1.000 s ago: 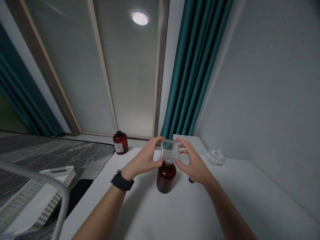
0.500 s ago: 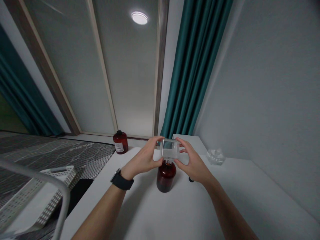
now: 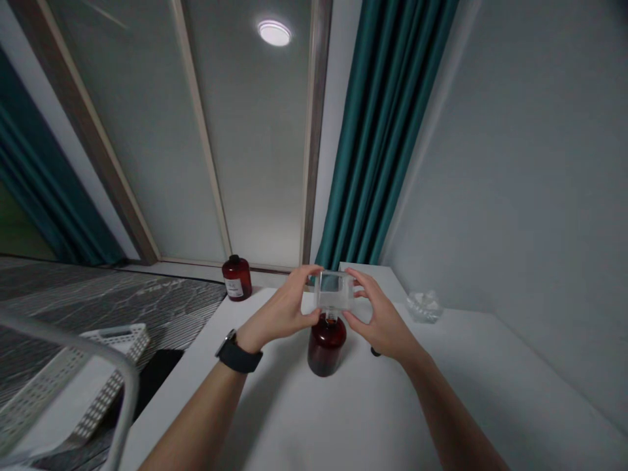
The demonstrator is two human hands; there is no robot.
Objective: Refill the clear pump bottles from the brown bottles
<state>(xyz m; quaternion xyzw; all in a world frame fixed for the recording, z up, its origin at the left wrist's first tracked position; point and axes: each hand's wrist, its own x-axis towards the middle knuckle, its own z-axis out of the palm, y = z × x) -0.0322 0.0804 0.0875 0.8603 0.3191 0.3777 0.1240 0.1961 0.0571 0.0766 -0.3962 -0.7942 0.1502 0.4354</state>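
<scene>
Between my two hands a clear, square-sided bottle (image 3: pixel 334 293) is held upside down, its narrow neck at the mouth of a dark amber bottle (image 3: pixel 326 350). My left hand (image 3: pixel 287 311) grips the clear bottle's left side between thumb and fingers. On its right side my right hand (image 3: pixel 380 320) does the same. The amber bottle stands upright and uncapped on the white table (image 3: pixel 353 418). A small black object (image 3: pixel 375 352) lies partly hidden under my right hand. Whether liquid is running between the bottles I cannot tell.
Another amber bottle (image 3: pixel 237 278), black-capped and labelled, stands at the table's far left corner. Crumpled clear plastic (image 3: pixel 424 307) lies at the right near the wall. A white box (image 3: pixel 375 280) is behind my hands. Left, below, are a white basket (image 3: pixel 93 392) and a curved grey bar (image 3: pixel 128 386).
</scene>
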